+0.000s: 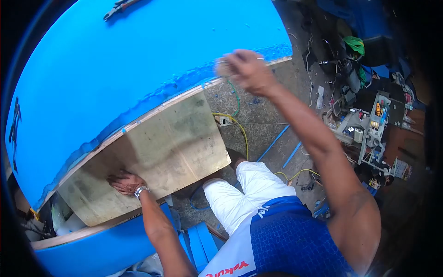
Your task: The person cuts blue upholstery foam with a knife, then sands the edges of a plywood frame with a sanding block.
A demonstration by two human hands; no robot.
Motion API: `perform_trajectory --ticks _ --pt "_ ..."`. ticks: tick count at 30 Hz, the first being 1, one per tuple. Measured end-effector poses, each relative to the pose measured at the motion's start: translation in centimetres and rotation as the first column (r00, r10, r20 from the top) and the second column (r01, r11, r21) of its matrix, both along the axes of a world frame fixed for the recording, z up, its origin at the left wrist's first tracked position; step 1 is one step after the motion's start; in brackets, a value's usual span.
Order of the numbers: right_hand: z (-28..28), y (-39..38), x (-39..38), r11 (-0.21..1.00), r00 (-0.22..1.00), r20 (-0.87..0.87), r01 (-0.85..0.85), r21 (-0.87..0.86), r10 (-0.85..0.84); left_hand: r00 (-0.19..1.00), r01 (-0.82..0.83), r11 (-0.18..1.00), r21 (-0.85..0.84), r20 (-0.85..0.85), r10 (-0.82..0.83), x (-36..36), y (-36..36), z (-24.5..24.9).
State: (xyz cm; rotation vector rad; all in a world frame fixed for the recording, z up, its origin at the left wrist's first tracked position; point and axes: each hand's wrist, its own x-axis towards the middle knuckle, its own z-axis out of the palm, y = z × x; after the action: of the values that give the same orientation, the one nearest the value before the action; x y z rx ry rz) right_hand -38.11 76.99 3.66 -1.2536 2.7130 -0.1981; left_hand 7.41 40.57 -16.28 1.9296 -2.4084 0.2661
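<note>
My left hand (127,183), with a metal watch at its wrist, lies flat with spread fingers on a stained plywood board (184,138). My right hand (244,71) is over the right part of the big blue panel (152,51), close to its ragged, darker blue edge (184,81). Motion smears its fingers, so I cannot make out whether anything is in them. Pale wood shows along the panel's rim, and small blue crumbs lie near it. At the top of the panel rests a pair of pliers (121,9).
Another dark tool (16,134) lies at the panel's left end. A yellow cable (244,134) and a white socket (224,121) are on the concrete floor, with blue strips (274,143) nearby. Cluttered shelves of tools (369,129) stand at the right. A blue piece (101,254) sits below the board.
</note>
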Motion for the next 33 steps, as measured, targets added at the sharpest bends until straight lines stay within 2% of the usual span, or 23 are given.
perform_trajectory --ticks 1,3,6,7,9,11,14,15,16,18,20,21,22,23,24,25,26,28,30,31,33 --pt "-0.6 -3.0 0.5 0.992 0.994 0.019 -0.110 -0.067 0.112 0.999 0.002 0.998 0.064 0.043 -0.005 -0.2 -0.1 0.6" --pt "-0.9 -6.8 1.3 0.984 0.983 0.087 -0.155 -0.093 0.163 0.992 0.009 0.980 0.197 0.120 -0.033 -0.9 -0.3 2.1" --pt "0.8 -3.0 -1.4 0.998 0.990 0.135 -0.038 0.052 0.031 0.982 0.125 0.991 -0.037 0.148 -0.119 3.0 -1.9 -3.3" --pt "0.3 0.4 -2.6 0.998 0.983 0.178 0.038 0.057 -0.048 0.980 0.152 0.988 -0.034 0.137 -0.146 2.0 -0.7 -1.5" --pt "-0.6 7.4 -4.5 0.987 0.996 -0.041 0.086 0.138 -0.081 0.992 0.058 0.998 0.000 0.109 -0.058 1.6 -0.9 -1.7" --pt "-1.4 13.3 -6.3 0.977 0.984 -0.067 0.172 0.125 -0.164 0.997 0.014 1.000 0.021 0.079 -0.015 1.2 -1.2 -1.0" --pt "-0.4 8.4 -4.5 0.980 0.986 -0.027 0.168 0.103 -0.166 0.997 0.052 0.996 0.067 0.046 -0.055 -0.1 -0.1 1.0" --pt "-0.4 6.2 -4.0 0.999 0.999 -0.002 0.041 0.034 -0.041 0.996 0.073 0.994 0.081 0.046 -0.077 -0.1 -0.2 1.2" --pt "-0.6 6.4 -4.6 0.998 0.998 0.001 0.057 0.026 -0.057 0.995 0.085 0.992 0.091 0.046 -0.090 -0.3 -0.3 1.2" --pt "-2.2 5.8 -5.4 0.999 0.998 0.043 0.047 0.002 -0.047 0.977 0.189 0.958 0.214 -0.141 -0.162 0.8 -1.2 0.0" --pt "-2.1 10.1 -6.5 0.993 0.992 0.039 0.121 0.008 -0.121 0.961 0.172 0.972 0.159 -0.244 -0.130 2.7 -1.0 -1.5" --pt "-2.6 13.3 -7.3 0.985 0.990 -0.020 0.142 0.101 -0.140 0.970 0.136 0.982 0.134 -0.221 -0.104 1.8 -0.7 -0.7" --pt "0.8 12.9 -6.5 0.952 0.975 0.021 0.213 0.221 -0.223 0.977 0.099 0.989 0.109 -0.198 -0.076 0.7 -0.4 0.1" --pt "0.8 15.2 -6.4 0.979 0.984 -0.123 0.149 0.142 -0.132 0.989 0.066 0.985 0.160 -0.143 -0.043 -1.0 -0.1 2.2" --pt "1.2 15.0 -5.2 0.957 0.969 -0.157 0.220 0.189 -0.192 0.995 0.076 0.995 0.067 -0.074 -0.070 -0.4 0.2 0.6" --pt "1.0 13.3 -3.7 0.977 0.978 -0.173 0.143 0.157 -0.115 0.995 0.097 0.995 -0.016 0.004 -0.097 0.7 0.4 -0.9" --pt "0.6 11.4 -2.8 0.989 0.980 -0.191 0.080 0.128 -0.055 0.998 0.060 0.998 0.027 -0.014 -0.060 0.0 0.6 0.2" --pt "1.4 0.6 2.4 0.998 0.998 -0.006 -0.057 0.029 0.057 0.996 0.030 0.997 0.077 -0.082 -0.024 -1.5 1.0 2.5" --pt "2.3 -10.3 7.6 0.976 0.967 0.134 -0.210 -0.063 0.217 0.986 0.034 0.994 0.107 -0.167 -0.015 -2.4 1.1 3.7" --pt "1.4 -15.0 9.9 0.933 0.943 0.053 -0.313 -0.178 0.327 0.983 0.034 0.994 0.106 -0.184 -0.014 -2.8 1.1 3.9" --pt "-0.7 -24.1 13.8 0.871 0.911 -0.011 -0.397 -0.290 0.412 0.977 0.037 0.993 0.113 -0.214 -0.012 -2.6 0.9 4.2"
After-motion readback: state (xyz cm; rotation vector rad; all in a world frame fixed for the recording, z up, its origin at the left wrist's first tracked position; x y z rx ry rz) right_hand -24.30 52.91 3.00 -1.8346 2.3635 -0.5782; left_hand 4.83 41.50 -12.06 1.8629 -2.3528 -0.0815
